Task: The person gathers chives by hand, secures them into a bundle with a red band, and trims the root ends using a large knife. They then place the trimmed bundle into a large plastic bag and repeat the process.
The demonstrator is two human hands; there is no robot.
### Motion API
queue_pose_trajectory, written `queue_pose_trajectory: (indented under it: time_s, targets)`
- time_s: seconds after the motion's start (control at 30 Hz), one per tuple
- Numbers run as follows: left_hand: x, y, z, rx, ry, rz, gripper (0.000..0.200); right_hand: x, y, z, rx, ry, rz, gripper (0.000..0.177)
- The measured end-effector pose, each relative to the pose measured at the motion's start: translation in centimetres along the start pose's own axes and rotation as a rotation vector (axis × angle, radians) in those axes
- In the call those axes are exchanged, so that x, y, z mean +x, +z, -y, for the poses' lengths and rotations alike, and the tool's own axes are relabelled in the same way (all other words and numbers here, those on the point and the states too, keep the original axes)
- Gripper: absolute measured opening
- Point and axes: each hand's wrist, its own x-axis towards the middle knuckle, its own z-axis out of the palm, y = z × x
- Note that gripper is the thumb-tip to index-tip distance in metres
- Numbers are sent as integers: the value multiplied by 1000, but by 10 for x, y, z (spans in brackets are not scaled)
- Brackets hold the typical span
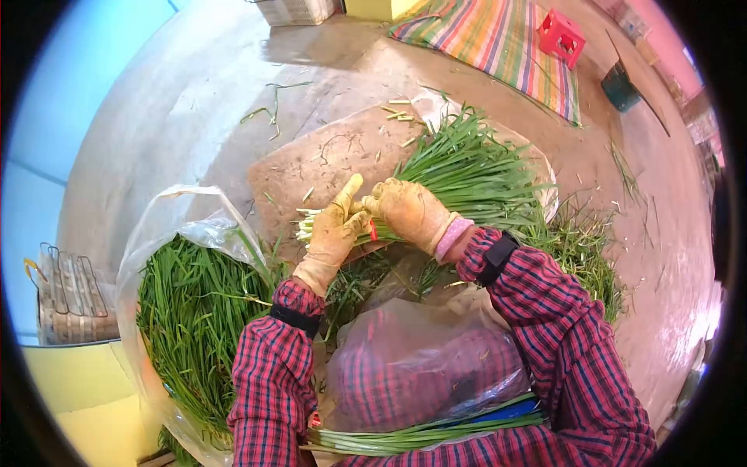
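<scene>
Both hands wear dirty pale gloves and meet over the white stem end of a bundle of long green leaves (475, 167), lying on a brown board (334, 156). My left hand (336, 228) is at the stems, its index finger pointing up and the others bent. Fingers of my right hand (408, 212) are pinched together close beside it. A small red band or tie (373, 229) shows just below the fingers, at the stems. What exactly the fingertips hold is hidden.
An open plastic bag of green leaves (194, 311) stands at the left. Loose stalks (436, 436) lie across the lap; trimmings (583, 257) lie at right. Farther off are a striped mat (490, 39), a red stool (562, 37) and a wire-handled basket (74, 303).
</scene>
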Motion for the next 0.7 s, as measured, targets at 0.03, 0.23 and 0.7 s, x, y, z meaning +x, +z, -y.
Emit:
queue_pose_trajectory:
  time_s: [0.03,0.23,0.7]
  targets:
    - [-4,2,-7,-58,-89,-33,57,0,2,-2,-30,8,41,14]
    - [-9,-1,-26,265,3,-275,50,1,-8,-5,-15,111,124,12]
    - [-85,83,-125,648,393,493,59,-46,-166,-20,-189,-45,-17,8]
